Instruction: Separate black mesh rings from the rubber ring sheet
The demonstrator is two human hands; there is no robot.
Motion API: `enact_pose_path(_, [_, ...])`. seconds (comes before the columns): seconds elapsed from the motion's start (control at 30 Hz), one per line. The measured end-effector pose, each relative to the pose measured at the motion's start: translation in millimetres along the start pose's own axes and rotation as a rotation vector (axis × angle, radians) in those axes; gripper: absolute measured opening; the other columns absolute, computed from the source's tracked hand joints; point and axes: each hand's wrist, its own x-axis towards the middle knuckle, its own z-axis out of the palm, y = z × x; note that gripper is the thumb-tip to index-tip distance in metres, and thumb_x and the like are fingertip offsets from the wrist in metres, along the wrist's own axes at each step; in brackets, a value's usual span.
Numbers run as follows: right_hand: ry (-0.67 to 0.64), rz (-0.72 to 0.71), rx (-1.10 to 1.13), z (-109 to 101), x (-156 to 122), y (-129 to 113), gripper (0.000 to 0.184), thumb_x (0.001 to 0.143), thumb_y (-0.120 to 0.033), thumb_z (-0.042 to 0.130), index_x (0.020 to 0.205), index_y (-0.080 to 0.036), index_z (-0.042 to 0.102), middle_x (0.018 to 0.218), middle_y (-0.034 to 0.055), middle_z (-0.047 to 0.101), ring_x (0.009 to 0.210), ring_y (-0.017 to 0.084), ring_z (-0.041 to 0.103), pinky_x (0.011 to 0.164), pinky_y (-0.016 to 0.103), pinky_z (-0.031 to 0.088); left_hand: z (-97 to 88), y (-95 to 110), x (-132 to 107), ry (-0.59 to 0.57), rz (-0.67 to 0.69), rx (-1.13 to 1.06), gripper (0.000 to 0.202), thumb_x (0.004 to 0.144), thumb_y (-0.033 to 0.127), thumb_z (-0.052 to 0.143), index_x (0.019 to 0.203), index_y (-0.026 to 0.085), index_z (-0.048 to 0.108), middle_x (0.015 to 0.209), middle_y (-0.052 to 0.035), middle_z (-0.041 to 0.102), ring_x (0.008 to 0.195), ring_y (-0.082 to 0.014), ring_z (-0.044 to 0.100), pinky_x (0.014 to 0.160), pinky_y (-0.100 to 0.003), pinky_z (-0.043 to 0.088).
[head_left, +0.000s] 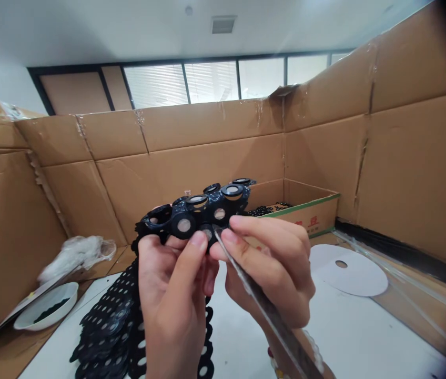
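Note:
My left hand point(179, 284) grips a black strip with round holes point(203, 210), thumb in front and fingers behind. Raised black rings with pale round centres stand out along this strip. In my right hand point(274, 258), pinched between thumb and fingers, are long grey metal tweezers point(260, 302). Their narrow tip touches or nearly touches a ring at the strip's lower edge, just right of my left thumb. Below my left hand, more black perforated sheet point(107, 321) lies piled on the white tabletop.
A white bowl point(49, 310) with small black pieces stands at left, near crumpled clear plastic point(77, 255). Behind my right hand is an open cardboard box point(325, 210) holding black pieces. A white disc with a hole point(359, 279) lies at right. Tall cardboard walls point(215, 152) surround the table.

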Motion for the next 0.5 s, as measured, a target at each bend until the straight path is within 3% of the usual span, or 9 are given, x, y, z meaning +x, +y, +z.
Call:
enact_pose_path(0.17, [-0.002, 0.047, -0.067, 4, -5, -1, 0.004, 0.093, -0.021, 0.06, 0.092, -0.023, 0.056, 0.101, 0.0042, 0.077, 0.102, 0.018, 0.071, 0.094, 0.042, 0.057, 1.0, 1, 2, -0.035, 0.026, -0.033, 0.022, 0.08, 0.011, 0.071, 0.092, 0.022, 0.057, 0.071, 0.007, 0.062, 0.054, -0.0038, 0.055, 0.045, -0.01, 0.045])
enact_pose_path(0.3, [-0.017, 0.076, -0.016, 7, -6, -5, 0.008, 0.094, -0.015, 0.054, 0.093, -0.023, 0.052, 0.098, 0.0039, 0.078, 0.097, 0.017, 0.074, 0.101, 0.043, 0.052, 4.2, 2, -2, -0.07, 0.121, 0.002, 0.037, 0.082, 0.005, 0.068, 0.107, 0.029, 0.056, 0.074, 0.0086, 0.065, 0.055, -0.0042, 0.058, 0.048, -0.011, 0.046])
enact_pose_path(0.4, [0.017, 0.291, 0.153, 7, -2, -11, 0.011, 0.095, -0.013, 0.05, 0.092, -0.022, 0.055, 0.086, 0.0, 0.077, 0.084, 0.015, 0.075, 0.102, 0.043, 0.051, 2.6, 2, -3, -0.107, 0.155, 0.046, 0.041, 0.083, 0.004, 0.066, 0.111, 0.032, 0.055, 0.079, 0.008, 0.066, 0.065, -0.0057, 0.064, 0.052, -0.011, 0.048])
enact_pose_path(0.5, [0.048, 0.531, 0.277, 7, 5, -16, 0.016, 0.094, -0.014, 0.051, 0.083, -0.022, 0.059, 0.076, -0.0024, 0.07, 0.071, 0.012, 0.07, 0.095, 0.04, 0.055, -3.4, 0, 2, -0.22, 0.135, 0.038, 0.042, 0.085, 0.006, 0.066, 0.114, 0.034, 0.055, 0.085, 0.0072, 0.067, 0.068, -0.0058, 0.064, 0.056, -0.011, 0.051])
